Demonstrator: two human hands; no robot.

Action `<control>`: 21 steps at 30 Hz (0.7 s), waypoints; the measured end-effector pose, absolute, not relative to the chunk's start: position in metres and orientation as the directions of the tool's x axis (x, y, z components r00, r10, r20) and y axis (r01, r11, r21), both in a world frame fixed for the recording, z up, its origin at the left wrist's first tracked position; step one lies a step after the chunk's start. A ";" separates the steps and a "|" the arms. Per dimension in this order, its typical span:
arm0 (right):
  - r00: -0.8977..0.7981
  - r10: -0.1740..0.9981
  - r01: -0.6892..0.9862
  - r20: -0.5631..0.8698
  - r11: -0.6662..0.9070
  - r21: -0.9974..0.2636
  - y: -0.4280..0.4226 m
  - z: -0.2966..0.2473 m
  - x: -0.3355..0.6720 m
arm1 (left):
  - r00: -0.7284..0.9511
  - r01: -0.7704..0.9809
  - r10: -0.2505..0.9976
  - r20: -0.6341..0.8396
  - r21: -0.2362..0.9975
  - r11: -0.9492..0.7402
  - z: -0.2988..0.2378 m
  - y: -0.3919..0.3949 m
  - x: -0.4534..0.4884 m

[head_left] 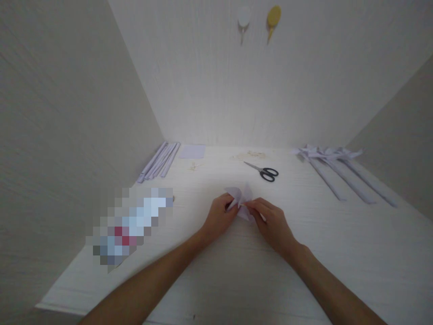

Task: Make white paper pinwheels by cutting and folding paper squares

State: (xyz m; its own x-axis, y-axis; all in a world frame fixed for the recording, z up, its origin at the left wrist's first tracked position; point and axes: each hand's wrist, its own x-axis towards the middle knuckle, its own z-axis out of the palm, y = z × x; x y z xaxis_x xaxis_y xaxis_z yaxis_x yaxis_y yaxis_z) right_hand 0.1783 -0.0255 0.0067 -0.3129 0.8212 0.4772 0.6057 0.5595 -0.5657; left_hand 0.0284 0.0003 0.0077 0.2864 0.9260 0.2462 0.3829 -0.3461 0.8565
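A pale lilac paper pinwheel (241,194) with curved blades is between my two hands, above the middle of the white table. My left hand (221,214) is closed on its left side, fingers pinching the folded paper. At its centre, my right hand (270,221) is closed in a pinch on a short, thin, pale stick, which looks like a toothpick. The far end of that stick is hidden in the paper. Beyond the hands lie scissors (268,174) with black handles, blades pointing left.
Rolled paper sticks (159,161) lie at the back left, near a flat paper square (192,151). Small thin sticks (194,166) and pale bits (256,155) are scattered behind. Finished-looking pinwheels on sticks (333,176) rest at right. A blurred-out object (135,225) lies left. Two hooks (274,17) hang on the wall.
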 end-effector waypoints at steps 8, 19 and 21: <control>-0.332 0.827 0.666 0.454 0.546 -0.508 -0.025 0.009 0.176 | 0.269 0.381 0.929 0.255 0.858 -0.345 0.008 0.000 0.029; -0.389 0.796 0.707 0.463 0.580 -0.404 -0.026 0.007 0.175 | 0.267 0.418 0.931 0.249 0.841 -0.344 0.008 0.001 0.029; -0.404 0.794 0.718 0.455 0.583 -0.379 -0.025 0.008 0.175 | 0.275 0.413 0.926 0.258 0.838 -0.356 0.008 0.001 0.029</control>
